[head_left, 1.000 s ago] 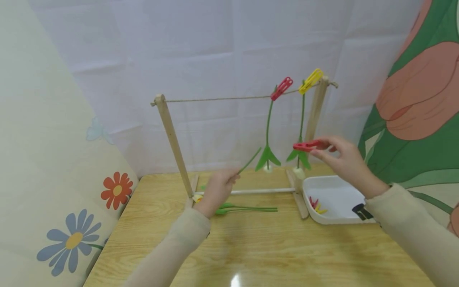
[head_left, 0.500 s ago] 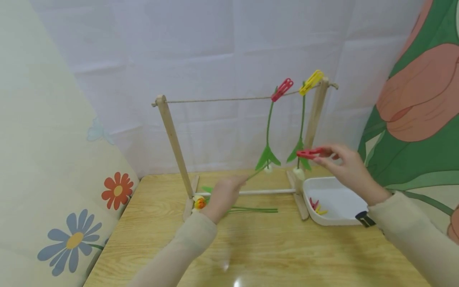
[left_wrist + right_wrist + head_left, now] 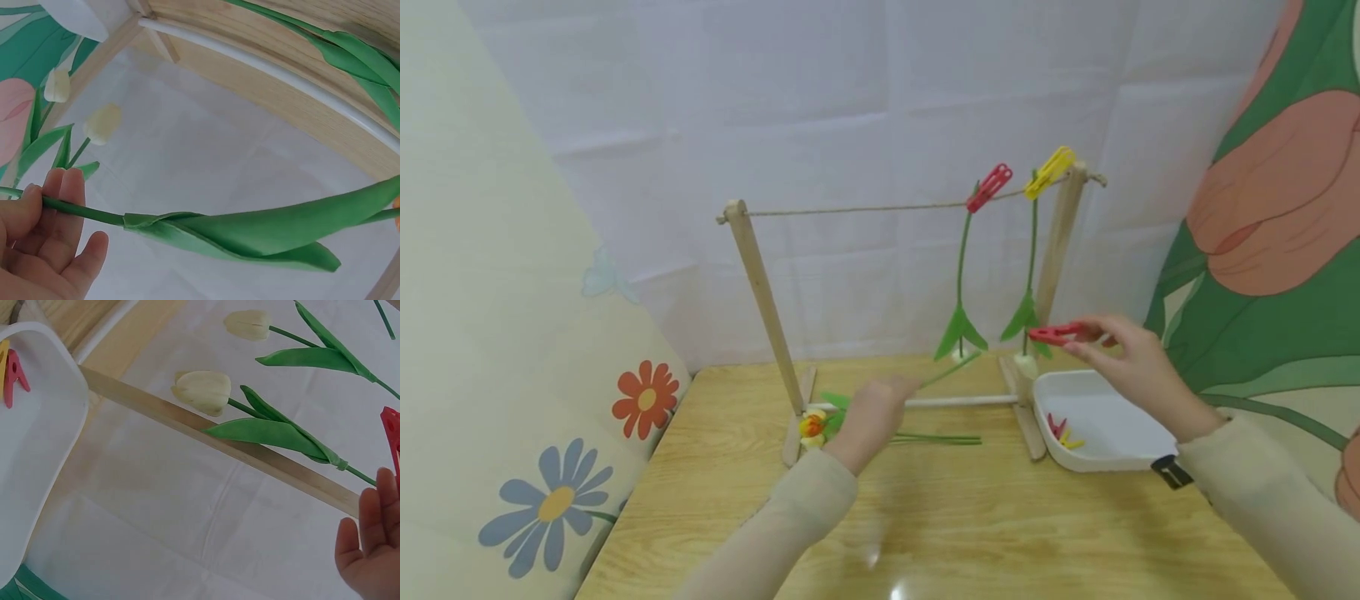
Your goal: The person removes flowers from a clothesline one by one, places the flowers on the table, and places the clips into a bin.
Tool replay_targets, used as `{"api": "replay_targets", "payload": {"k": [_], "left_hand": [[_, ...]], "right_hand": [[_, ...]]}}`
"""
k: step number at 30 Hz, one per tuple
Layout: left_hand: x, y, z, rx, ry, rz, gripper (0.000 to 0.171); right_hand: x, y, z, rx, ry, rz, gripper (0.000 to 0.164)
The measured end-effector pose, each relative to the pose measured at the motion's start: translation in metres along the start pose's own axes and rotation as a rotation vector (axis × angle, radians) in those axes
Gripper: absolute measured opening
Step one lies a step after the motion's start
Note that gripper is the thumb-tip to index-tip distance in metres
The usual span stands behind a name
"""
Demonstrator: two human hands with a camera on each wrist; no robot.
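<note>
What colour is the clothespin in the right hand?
Red; the clothespin in the right hand shows best in the head view.

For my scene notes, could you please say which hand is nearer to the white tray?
Right: the right hand, pinching a red clothespin, appears above the white tray; the left hand, holding a tulip stem, is well to its left.

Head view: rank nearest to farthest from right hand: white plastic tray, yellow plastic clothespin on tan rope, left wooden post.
1. White plastic tray: below the right hand.
2. Yellow plastic clothespin: up and left, on tan rope.
3. Left wooden post: far left.
</note>
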State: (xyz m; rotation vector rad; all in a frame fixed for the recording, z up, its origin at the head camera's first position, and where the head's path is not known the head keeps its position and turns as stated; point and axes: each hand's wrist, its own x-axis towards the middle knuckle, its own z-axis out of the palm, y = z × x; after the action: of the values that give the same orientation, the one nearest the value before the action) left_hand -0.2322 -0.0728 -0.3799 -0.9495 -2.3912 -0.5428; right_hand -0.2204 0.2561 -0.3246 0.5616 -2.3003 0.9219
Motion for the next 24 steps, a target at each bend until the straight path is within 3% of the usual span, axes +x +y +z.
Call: {"api": "replay_targets", "payload": {"k": [4, 14, 24], "left_hand": [[0.0, 0.0, 0.002, 0.039, -0.005, 0.018, 0.035], [-0.003, 0.001, 0.003, 0.064, -0.076, -0.007, 0.038], [-0.006, 0.001, 0.002, 0.074, -0.155, -0.062, 0.037]], "right_hand": [[-0.004, 0.002, -0.001, -0.007, -0.013, 0.015, 0.024], [-0.013, 0.01, -0.001, -0.006, -0.04, 0.053, 0.026], [-0.019, 0.016, -0.001, -0.015, -0.046, 0.076, 0.027]]}}
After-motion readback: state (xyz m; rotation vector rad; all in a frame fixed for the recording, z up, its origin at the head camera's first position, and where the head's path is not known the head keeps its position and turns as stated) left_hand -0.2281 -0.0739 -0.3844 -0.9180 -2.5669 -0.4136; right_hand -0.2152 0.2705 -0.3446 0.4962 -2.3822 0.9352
